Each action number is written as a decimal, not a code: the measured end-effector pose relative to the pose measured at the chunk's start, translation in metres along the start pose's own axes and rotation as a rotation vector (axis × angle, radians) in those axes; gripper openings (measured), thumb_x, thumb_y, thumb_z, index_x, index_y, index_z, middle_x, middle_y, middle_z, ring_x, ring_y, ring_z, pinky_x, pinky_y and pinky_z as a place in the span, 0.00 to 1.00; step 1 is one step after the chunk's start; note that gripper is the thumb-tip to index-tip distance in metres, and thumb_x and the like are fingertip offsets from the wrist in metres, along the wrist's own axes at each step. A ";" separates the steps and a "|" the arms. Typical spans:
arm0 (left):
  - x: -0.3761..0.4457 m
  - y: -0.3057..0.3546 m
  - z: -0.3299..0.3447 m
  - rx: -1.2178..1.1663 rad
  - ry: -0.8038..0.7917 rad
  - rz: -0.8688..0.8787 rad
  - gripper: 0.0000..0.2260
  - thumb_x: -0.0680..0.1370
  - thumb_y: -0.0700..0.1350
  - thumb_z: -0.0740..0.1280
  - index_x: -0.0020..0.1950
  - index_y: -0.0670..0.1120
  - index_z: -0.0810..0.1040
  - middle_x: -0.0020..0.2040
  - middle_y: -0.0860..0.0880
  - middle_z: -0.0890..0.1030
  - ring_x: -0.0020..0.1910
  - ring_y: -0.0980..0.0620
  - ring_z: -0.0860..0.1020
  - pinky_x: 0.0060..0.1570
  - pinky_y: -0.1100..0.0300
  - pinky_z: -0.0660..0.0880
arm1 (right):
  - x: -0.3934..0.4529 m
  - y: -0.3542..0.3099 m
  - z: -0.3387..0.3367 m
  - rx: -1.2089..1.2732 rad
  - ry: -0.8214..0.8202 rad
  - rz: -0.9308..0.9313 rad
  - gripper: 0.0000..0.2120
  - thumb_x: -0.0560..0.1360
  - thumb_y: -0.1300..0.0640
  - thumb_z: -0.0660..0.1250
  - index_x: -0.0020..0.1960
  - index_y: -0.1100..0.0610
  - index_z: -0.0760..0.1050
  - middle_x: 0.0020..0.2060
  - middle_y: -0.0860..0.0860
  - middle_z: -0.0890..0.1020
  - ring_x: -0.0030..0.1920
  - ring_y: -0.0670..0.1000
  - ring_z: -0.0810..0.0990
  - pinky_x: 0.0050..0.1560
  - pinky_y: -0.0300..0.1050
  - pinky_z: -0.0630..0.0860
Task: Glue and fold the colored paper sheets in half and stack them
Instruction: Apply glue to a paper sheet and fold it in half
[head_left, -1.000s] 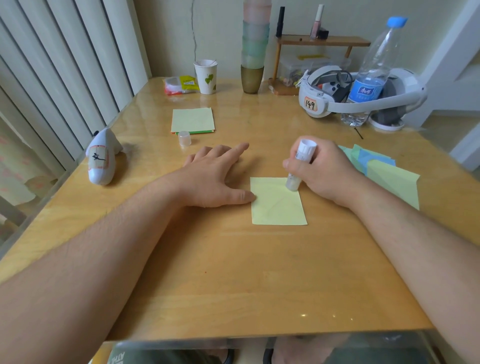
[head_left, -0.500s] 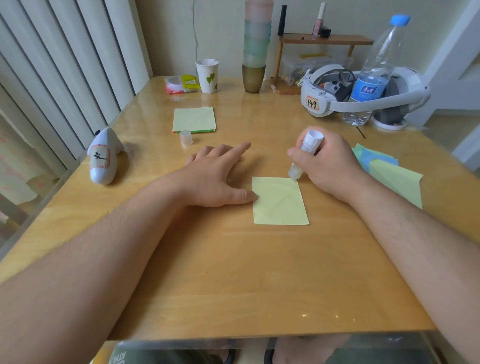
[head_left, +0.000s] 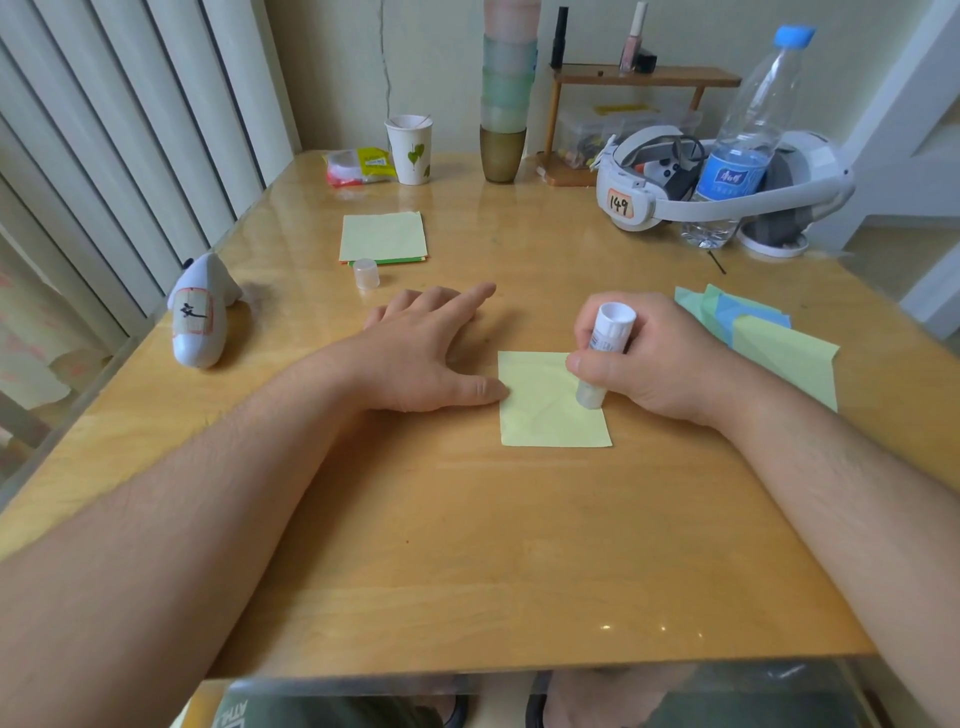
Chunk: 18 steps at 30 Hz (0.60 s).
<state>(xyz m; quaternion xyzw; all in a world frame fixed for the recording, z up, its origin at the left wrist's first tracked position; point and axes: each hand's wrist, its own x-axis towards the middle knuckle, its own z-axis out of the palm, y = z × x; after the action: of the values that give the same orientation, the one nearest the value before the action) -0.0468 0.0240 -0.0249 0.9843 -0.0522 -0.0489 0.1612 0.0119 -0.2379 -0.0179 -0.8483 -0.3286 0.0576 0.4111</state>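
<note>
In the centre of the frame we see our right hand (head_left: 654, 358) grasping the glue stick (head_left: 605, 353), its tip pressed on the right side of the pale yellow sheet (head_left: 545, 410); our left hand (head_left: 431, 358) lies flat and released on the table (head_left: 467, 545), fingers spread, and only the thumb tip touches the left edge of the sheet.

We judge the first risk to be here: the sheet is held at 1 point only; if the glue drags, the paper can turn around the thumb or wrinkle under the stick.

Glue that passes over the right edge would go on the table; then the sheet could stick to the wood when we fold it.

The cap (head_left: 366, 273) stands apart in the upper middle, just in front of the flat stack (head_left: 383, 239) of unfolded sheets; an elbow or sleeve could knock it away.

At the right edge of the frame the folded sheets (head_left: 769, 348) lie near our right wrist; a wide stroke could push them out of order.
</note>
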 end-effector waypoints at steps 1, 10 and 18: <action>0.000 0.000 0.000 -0.005 0.001 0.003 0.47 0.70 0.75 0.65 0.82 0.67 0.43 0.79 0.58 0.60 0.79 0.48 0.54 0.78 0.43 0.53 | -0.001 -0.002 0.000 0.004 -0.023 -0.002 0.08 0.68 0.48 0.73 0.38 0.49 0.74 0.31 0.43 0.74 0.35 0.46 0.71 0.41 0.47 0.70; 0.002 -0.005 -0.005 -0.218 0.019 -0.015 0.32 0.77 0.65 0.68 0.79 0.70 0.59 0.73 0.60 0.69 0.77 0.52 0.61 0.79 0.44 0.58 | 0.001 -0.014 -0.007 0.503 -0.061 -0.005 0.17 0.62 0.45 0.82 0.35 0.51 0.76 0.30 0.49 0.72 0.31 0.46 0.70 0.33 0.37 0.68; 0.003 0.001 -0.005 -0.722 0.383 -0.009 0.10 0.76 0.60 0.75 0.56 0.61 0.86 0.49 0.70 0.82 0.61 0.56 0.77 0.54 0.53 0.78 | 0.027 -0.046 -0.004 1.044 0.175 0.073 0.05 0.77 0.50 0.69 0.50 0.51 0.80 0.34 0.52 0.77 0.34 0.50 0.73 0.36 0.45 0.65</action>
<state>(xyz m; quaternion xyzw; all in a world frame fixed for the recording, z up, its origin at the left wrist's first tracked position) -0.0438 0.0244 -0.0205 0.8561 0.0038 0.1193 0.5029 0.0110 -0.2040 0.0233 -0.5433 -0.1907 0.1567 0.8024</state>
